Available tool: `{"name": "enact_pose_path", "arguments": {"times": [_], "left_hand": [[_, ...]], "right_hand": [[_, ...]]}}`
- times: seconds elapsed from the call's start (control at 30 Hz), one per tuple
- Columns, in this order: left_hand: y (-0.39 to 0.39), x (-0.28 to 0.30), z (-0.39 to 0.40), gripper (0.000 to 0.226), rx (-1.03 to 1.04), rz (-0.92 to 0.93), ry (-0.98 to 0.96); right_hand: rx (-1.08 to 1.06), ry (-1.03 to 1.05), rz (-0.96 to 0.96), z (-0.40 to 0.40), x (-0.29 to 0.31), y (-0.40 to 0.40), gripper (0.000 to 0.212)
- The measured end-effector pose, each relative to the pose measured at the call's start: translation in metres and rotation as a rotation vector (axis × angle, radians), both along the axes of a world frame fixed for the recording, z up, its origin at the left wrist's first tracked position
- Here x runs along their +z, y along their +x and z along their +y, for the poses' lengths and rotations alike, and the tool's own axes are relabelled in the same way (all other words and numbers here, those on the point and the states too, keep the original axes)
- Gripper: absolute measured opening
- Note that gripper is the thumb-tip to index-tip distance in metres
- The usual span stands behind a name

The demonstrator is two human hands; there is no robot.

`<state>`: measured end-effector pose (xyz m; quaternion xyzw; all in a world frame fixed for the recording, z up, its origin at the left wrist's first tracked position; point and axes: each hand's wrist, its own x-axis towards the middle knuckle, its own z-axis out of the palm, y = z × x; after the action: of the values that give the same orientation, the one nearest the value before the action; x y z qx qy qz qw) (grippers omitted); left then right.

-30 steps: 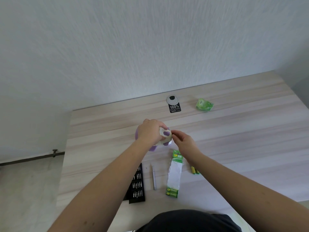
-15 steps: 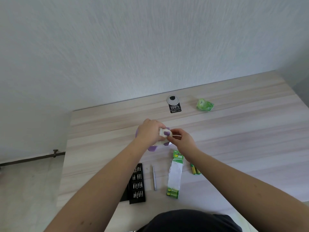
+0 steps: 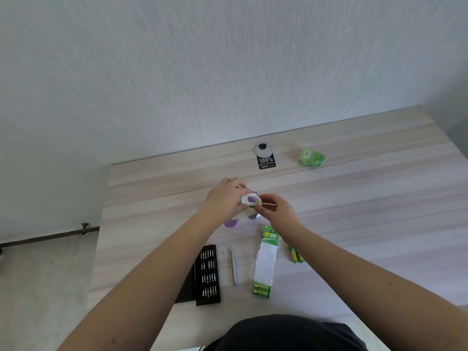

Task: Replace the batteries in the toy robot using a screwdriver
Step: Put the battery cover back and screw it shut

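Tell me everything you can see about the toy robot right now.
The toy robot is small, of white and purple plastic, with a purple oval on its upturned end. It sits mid-table, mostly hidden. The left hand grips its body from the left; the right hand pinches at its right side. Whether its battery cover is open is hidden.

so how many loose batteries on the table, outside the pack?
2 clearly visible, maybe more: the loose batteries lie together right of the battery pack, partly hidden under the right forearm. The pack itself still holds some at its near end.
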<state>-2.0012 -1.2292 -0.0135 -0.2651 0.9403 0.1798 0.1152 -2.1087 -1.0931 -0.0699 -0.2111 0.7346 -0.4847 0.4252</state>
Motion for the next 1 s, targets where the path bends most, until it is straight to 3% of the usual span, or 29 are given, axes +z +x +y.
{"name": "enact_pose_path", "arguments": {"times": [0.33,0.5,1.0], "left_hand": [[0.0029,0.0016,0.0,0.051,-0.021,0.033,0.002],[0.0035,-0.0025,-0.0016,0.034,-0.028,0.063,-0.006],[0.0057,-0.0059,0.0049,0.035,-0.022,0.131,-0.074]], "right_hand": [[-0.001,0.003,0.014,0.001,-0.001,0.0002,0.027],[0.009,-0.015,0.004,0.0031,0.002,0.0005,0.026],[0.071,0.014,0.021,0.0086,0.0082,-0.0015,0.025]]}}
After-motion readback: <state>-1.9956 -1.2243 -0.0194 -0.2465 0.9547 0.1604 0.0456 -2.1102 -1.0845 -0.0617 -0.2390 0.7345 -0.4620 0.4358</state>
